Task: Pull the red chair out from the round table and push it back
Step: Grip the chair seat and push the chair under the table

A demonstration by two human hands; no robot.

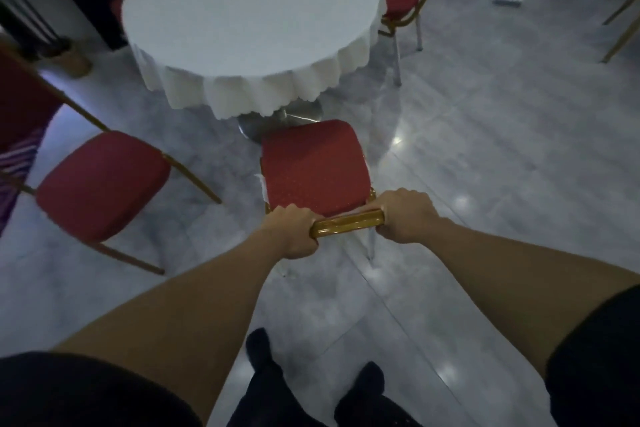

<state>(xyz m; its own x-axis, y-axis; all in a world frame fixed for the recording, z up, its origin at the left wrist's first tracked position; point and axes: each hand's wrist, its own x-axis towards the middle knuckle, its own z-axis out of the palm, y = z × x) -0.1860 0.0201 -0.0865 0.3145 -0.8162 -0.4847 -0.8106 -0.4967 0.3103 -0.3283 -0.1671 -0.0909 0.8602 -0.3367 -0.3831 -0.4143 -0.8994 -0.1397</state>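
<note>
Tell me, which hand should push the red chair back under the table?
Neither alone, probably. The left hand and right hand both grip the gold top rail of the red chair, one at each end, so pushing together should keep it straight.

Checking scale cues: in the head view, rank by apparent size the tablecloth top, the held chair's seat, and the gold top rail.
1. Tablecloth top
2. Held chair's seat, though nearer the camera
3. Gold top rail, gripped by both hands

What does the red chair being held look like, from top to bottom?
The red chair has a padded seat in dotted red fabric and a glossy gold top rail. It stands on the grey floor, clear of the round table, seat front near the table's base. The left hand and right hand grip the rail's ends.
</note>
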